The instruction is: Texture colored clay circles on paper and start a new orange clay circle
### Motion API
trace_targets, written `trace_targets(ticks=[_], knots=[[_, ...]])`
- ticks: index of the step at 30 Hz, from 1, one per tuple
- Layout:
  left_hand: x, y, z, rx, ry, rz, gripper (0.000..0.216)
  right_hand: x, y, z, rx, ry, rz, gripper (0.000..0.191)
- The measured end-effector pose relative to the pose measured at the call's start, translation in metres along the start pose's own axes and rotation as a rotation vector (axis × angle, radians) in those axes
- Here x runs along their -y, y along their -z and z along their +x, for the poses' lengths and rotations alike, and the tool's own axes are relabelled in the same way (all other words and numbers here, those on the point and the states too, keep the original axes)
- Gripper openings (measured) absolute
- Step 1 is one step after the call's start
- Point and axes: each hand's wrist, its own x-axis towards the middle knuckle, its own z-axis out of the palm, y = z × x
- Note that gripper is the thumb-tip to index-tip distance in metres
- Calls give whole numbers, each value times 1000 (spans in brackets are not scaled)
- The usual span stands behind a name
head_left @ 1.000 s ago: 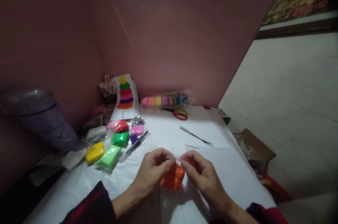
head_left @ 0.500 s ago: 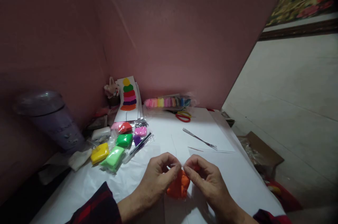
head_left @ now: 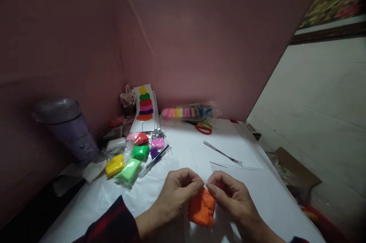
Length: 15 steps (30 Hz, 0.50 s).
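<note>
An orange block of modelling clay (head_left: 201, 209) hangs below my fingertips over the white table; its clear wrapper hardly shows. My left hand (head_left: 177, 192) pinches the upper edge of this pack between thumb and forefinger. From the other side my right hand (head_left: 235, 199) grips the same edge, its thumb and forefinger almost touching the left ones. What exactly lies between the fingertips is too small to make out. Left of my hands are wrapped clay packs in light green (head_left: 128, 171), yellow (head_left: 114, 165) and green (head_left: 140, 152).
Beyond my hands lie a fork (head_left: 223, 153), red-and-yellow-handled scissors (head_left: 203, 130) and a bag of coloured clay (head_left: 187, 112). A card with a coloured tower drawing (head_left: 146, 108) leans at the back. A purple bottle (head_left: 73, 132) stands left. Pink panels (head_left: 206, 44) wall the back and left.
The view has shifted slightly, so everything sits further right. More of the orange clay's face shows below my fingers. Both hands keep their pinch.
</note>
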Motion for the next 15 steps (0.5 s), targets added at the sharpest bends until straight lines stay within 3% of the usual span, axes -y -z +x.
trace_targets(ticks=[4, 15], knots=[[1, 8, 6, 8, -20, 4, 25, -5, 0, 5, -74, -8, 32, 31], [8, 9, 4, 7, -88, 135, 26, -5, -2, 3, -68, -1, 17, 24]])
